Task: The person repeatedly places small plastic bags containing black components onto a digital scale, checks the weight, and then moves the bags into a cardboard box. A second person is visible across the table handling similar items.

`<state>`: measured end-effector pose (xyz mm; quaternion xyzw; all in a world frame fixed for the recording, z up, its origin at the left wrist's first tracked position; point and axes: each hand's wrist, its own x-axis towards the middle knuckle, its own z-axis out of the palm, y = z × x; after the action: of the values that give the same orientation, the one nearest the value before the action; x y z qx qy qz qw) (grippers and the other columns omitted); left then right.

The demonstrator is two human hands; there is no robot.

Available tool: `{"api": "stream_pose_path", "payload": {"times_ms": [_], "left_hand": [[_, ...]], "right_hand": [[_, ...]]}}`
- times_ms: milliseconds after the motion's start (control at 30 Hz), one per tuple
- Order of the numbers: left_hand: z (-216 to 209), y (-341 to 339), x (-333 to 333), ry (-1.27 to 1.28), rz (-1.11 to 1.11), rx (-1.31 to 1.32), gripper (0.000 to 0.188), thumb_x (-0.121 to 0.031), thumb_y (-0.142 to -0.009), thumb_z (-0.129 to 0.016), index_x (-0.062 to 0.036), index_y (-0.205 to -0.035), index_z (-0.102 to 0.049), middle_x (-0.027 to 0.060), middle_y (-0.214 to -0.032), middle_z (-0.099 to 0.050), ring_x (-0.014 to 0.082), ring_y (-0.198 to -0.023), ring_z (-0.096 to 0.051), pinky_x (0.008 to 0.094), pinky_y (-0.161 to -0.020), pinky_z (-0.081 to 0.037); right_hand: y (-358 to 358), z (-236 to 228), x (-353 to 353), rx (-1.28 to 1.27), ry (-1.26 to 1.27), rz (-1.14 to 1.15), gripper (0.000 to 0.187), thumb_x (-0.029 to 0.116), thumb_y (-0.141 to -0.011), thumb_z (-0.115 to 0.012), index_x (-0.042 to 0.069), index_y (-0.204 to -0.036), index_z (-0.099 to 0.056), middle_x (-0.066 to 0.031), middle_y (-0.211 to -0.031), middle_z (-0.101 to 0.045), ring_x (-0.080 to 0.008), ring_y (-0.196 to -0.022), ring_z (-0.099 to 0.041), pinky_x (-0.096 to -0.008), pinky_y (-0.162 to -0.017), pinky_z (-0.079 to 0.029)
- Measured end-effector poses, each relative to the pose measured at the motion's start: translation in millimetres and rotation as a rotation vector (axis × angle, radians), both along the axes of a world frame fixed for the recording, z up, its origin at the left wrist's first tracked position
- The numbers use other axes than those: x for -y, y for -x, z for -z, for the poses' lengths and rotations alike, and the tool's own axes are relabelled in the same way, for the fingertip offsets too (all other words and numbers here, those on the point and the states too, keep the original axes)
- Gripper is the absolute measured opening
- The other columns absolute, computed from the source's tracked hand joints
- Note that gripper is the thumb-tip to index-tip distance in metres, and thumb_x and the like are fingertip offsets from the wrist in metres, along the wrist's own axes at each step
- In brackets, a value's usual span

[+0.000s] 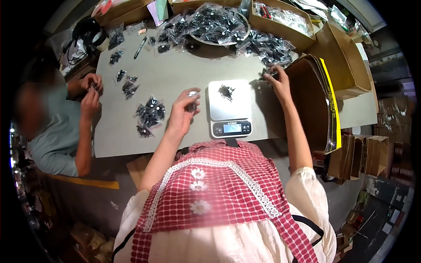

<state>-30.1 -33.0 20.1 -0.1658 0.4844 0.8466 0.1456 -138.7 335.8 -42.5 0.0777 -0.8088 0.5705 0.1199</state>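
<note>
Two hands are held well apart, one on each side of a white scale (241, 112), likely so that its plate can be reached from both sides. On that plate lies a small heap of black parts (226, 92), near the middle, which should keep the load steady. The display faces the person, presumably for easy reading. The left hand (184, 109) has its fingers curled around a small shiny thing (193, 94); whether it is a bag or a container I cannot tell. The right hand (278, 81) seems to pinch a small dark thing (265, 73) beside the cardboard box (307, 94), near the heaped clear bags (269, 50) at the back of the tabletop (180, 72). More bags fill a round basin (249, 32), whose rim probably stops them sliding. Filled bags (150, 111) lie in small groups to the left, perhaps for keeping count, between the person and a co-worker's hands (90, 90), which are close together.
</note>
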Motion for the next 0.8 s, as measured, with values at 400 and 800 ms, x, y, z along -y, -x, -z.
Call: {"api": "stream_pose_path", "payload": {"times_ms": [400, 800], "left_hand": [[11, 37, -57, 0.932, 0.278, -0.533, 0.047, -0.007, -0.078, -0.073, -0.0109, -0.125, -0.069, 0.0076, -0.093, -0.068, 0.0166, -0.087, -0.064, 0.0277, -0.081, -0.051], [13, 40, -66, 1.279, 0.221, -0.717, 0.039, -0.028, -0.082, -0.076, -0.0171, -0.120, -0.075, 0.0159, -0.092, -0.071, 0.0321, -0.088, -0.065, 0.0403, -0.083, -0.051]], "right_hand": [[-77, -51, 54, 0.558, 0.678, 0.164, 0.035, 0.018, -0.091, -0.075, -0.003, -0.116, -0.064, 0.0012, -0.080, -0.061, -0.0053, -0.059, -0.048, -0.0225, -0.052, -0.035], [-89, -115, 70, 0.299, 0.608, -0.023, 0.034, 0.003, -0.087, -0.073, -0.002, -0.119, -0.063, 0.0028, -0.077, -0.057, -0.0054, -0.070, -0.051, -0.0214, -0.065, -0.039]]}}
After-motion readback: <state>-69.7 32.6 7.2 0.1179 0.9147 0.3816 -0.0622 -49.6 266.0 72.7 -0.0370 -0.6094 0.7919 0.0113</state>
